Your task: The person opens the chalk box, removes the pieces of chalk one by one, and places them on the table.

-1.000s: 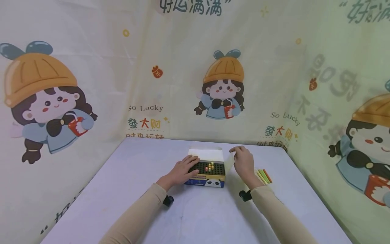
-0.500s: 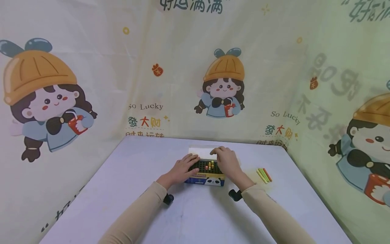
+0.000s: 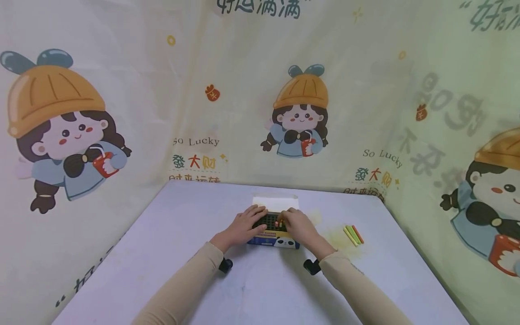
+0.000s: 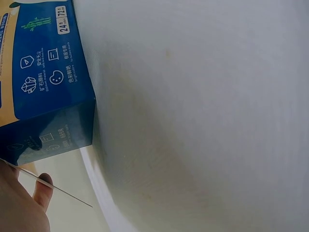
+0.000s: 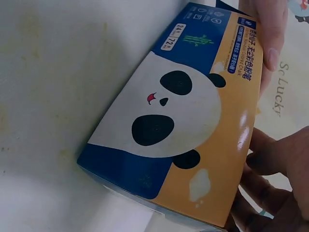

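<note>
A blue and yellow box of coloured chalk with a panda on its front stands on the table, its white lid raised at the back. Inside is a black holed holder with several short coloured chalk sticks. My left hand holds the box's left end, its thumb on the front top edge. Over the right end, my right hand reaches down with curled fingers and pinches a chalk stick, mostly hidden by the fingers. In the right wrist view the right fingers curl above the open top.
A few loose chalk sticks, yellow, green and orange-red, lie on the table right of the box. Yellow chalk dust spreads around them. Printed cloth hangs behind and at both sides.
My right hand has moved left from beside the box's right flap to above the holder, then down to the chalk sticks. My left hand has stayed on the box.
</note>
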Motion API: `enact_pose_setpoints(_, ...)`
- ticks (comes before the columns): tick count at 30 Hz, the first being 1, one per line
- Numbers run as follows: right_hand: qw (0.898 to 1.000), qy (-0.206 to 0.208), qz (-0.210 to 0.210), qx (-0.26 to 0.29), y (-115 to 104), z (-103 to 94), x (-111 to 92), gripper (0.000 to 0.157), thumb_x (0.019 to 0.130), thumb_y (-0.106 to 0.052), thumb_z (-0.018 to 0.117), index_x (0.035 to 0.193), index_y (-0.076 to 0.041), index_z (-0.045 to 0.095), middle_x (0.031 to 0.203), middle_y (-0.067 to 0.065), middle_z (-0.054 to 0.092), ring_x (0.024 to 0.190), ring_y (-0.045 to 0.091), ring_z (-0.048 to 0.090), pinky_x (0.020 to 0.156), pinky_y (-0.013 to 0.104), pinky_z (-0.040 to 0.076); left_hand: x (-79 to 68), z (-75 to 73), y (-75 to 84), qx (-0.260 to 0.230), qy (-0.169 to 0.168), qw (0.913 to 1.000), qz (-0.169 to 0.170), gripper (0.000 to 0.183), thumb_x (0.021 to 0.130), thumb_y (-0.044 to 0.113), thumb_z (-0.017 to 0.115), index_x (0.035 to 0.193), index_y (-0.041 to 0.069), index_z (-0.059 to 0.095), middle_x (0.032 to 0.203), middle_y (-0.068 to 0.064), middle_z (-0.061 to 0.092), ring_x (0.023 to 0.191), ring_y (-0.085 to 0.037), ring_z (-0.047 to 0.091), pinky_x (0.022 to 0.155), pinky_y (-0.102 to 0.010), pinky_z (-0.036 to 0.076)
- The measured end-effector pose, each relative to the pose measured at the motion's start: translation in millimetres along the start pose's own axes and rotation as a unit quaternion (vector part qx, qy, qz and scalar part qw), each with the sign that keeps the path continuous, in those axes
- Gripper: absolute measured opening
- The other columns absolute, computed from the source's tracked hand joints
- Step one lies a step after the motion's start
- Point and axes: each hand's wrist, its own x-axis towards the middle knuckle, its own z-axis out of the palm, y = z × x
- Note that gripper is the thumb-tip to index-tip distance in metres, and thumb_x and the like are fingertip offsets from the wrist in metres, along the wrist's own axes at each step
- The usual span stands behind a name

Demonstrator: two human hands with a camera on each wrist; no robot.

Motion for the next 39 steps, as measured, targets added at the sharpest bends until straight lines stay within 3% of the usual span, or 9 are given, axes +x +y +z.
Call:
enact_pose_setpoints(10, 1.0, 0.003, -0.027, 0.005, 5.3, 1.2, 2.6, 0.016, 0.096, 0.0, 0.07, 0.099, -0.014, 0.077, 0.098, 0.004, 0.07, 0.089, 0.021, 0.067, 0.082, 0.04, 0.058, 1.3, -0.4, -0.8, 0.006, 0.003, 1.0, 0.005, 0.067, 0.109, 0.056, 0.04, 0.164, 0.019, 0.034, 0.17, -0.005, 0.03, 0.159, -0.034, 0.017, 0.116, -0.065, 0.029)
enact_pose_setpoints(29, 0.999, 0.022, -0.032, -0.005, 12.5, 3.8, 6.9, 0.011, 0.096, -0.007, 0.074, 0.093, -0.017, 0.074, 0.093, -0.001, 0.069, 0.087, 0.019, 0.066, 0.08, 0.039, 0.057, 2.6, -1.1, -1.1, 0.017, -0.008, 0.9998, -0.004, 0.067, 0.109, 0.058, 0.039, 0.165, 0.022, 0.031, 0.171, 0.0, 0.026, 0.161, -0.028, 0.012, 0.119, -0.061, 0.028)
enact_pose_setpoints(36, 0.999, 0.023, -0.03, 0.019, 15.5, 4.9, 8.1, 0.01, 0.097, -0.008, 0.073, 0.094, -0.018, 0.074, 0.096, -0.002, 0.068, 0.089, 0.017, 0.066, 0.082, 0.04, 0.057, 2.4, -0.6, -2.6, 0.016, -0.007, 0.9998, -0.005, 0.068, 0.108, 0.06, 0.038, 0.165, 0.023, 0.03, 0.172, 0.001, 0.026, 0.161, -0.028, 0.012, 0.119, -0.061, 0.027)
enact_pose_setpoints(39, 0.998, 0.021, -0.016, 0.054, 15.5, 3.1, 8.4, 0.01, 0.097, -0.008, 0.072, 0.095, -0.018, 0.073, 0.098, -0.002, 0.068, 0.091, 0.018, 0.066, 0.084, 0.041, 0.057, 2.5, -0.8, -2.3, 0.013, -0.007, 0.9999, -0.006, 0.068, 0.108, 0.059, 0.039, 0.165, 0.022, 0.031, 0.172, 0.001, 0.026, 0.161, -0.029, 0.013, 0.119, -0.061, 0.027)
